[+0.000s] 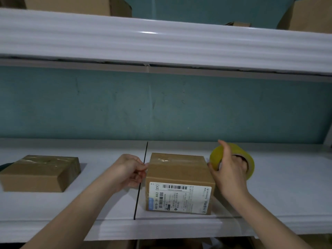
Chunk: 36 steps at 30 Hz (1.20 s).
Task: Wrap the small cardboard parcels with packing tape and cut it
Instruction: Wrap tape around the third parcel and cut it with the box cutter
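Note:
A small cardboard parcel with a white shipping label on its near side sits on the white shelf. Clear tape crosses its top near the back. My left hand presses against the parcel's upper left edge, fingers pinched together on the tape end or box edge. My right hand grips a yellow roll of packing tape just beyond the parcel's right side, fingers inside the core. A second taped cardboard parcel lies flat at the left of the shelf.
A dark seam runs front to back in the shelf just left of the labelled parcel. A white upper shelf overhangs, with larger cardboard boxes on it. A teal wall closes the back.

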{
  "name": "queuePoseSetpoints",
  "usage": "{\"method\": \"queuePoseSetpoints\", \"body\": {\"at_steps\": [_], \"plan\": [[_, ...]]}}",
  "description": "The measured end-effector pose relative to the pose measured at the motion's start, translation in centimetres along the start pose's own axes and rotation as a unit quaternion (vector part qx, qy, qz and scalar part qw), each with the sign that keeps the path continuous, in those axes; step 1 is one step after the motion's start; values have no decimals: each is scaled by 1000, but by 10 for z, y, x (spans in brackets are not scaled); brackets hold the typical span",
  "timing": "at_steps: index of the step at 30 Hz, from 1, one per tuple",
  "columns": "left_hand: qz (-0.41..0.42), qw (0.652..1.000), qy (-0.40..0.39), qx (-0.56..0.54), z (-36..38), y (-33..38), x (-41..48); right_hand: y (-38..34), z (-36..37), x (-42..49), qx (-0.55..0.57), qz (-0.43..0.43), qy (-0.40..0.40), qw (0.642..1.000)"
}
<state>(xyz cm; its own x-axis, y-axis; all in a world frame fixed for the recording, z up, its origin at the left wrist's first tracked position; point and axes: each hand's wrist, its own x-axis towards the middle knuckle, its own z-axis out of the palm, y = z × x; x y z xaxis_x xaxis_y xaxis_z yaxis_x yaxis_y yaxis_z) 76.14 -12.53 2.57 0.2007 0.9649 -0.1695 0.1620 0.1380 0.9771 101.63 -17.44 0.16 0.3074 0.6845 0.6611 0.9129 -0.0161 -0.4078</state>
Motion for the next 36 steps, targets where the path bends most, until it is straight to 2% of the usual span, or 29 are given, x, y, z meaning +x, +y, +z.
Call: {"method": "queuePoseSetpoints", "body": {"at_steps": [3,5,8,11,12,14,15,16,17,19,20,21,23,26,27,29,31,33,34,35,36], "plan": [[68,991,74,92,16,-6,-3,-6,1,-2,13,5,-6,1000],[99,982,97,130,20,-9,-1,-8,0,-3,26,11,-12,1000],[99,981,97,134,17,-14,4,-7,2,-5,55,30,-19,998],[76,966,118,219,9,-8,10,-1,9,-12,108,50,17,993],[108,954,148,236,7,4,7,0,12,-14,126,57,30,990],[233,925,181,238,9,34,-1,0,15,-16,147,54,37,987],[310,901,157,262,15,49,-5,-2,16,-16,154,47,37,986],[354,875,82,319,25,61,-9,-5,16,-15,159,38,38,986],[345,846,-16,407,39,68,-12,-7,15,-14,163,30,42,985],[235,751,-174,592,63,68,-10,-9,12,-10,183,20,57,981],[191,714,-199,643,70,63,-8,-10,9,-10,196,15,70,978],[179,704,-192,660,74,57,-4,-9,4,-11,209,11,86,974],[213,716,-148,648,76,47,3,-5,-7,-11,256,29,120,959],[267,713,-113,638,72,39,5,0,-20,-5,352,98,159,917],[280,723,-109,623,72,38,4,-4,-25,-3,362,109,180,908],[294,771,-111,554,74,41,-1,-10,-33,4,355,116,220,901],[308,820,-92,474,71,42,-3,-8,-45,14,314,111,229,915],[323,840,-37,435,57,37,-2,1,-61,20,178,97,191,960],[330,849,-15,412,49,33,-1,4,-70,22,131,96,179,970],[338,863,-5,375,42,28,-1,13,-75,23,115,84,175,974],[346,879,-6,328,38,24,-2,17,-80,22,151,73,173,971]]}}
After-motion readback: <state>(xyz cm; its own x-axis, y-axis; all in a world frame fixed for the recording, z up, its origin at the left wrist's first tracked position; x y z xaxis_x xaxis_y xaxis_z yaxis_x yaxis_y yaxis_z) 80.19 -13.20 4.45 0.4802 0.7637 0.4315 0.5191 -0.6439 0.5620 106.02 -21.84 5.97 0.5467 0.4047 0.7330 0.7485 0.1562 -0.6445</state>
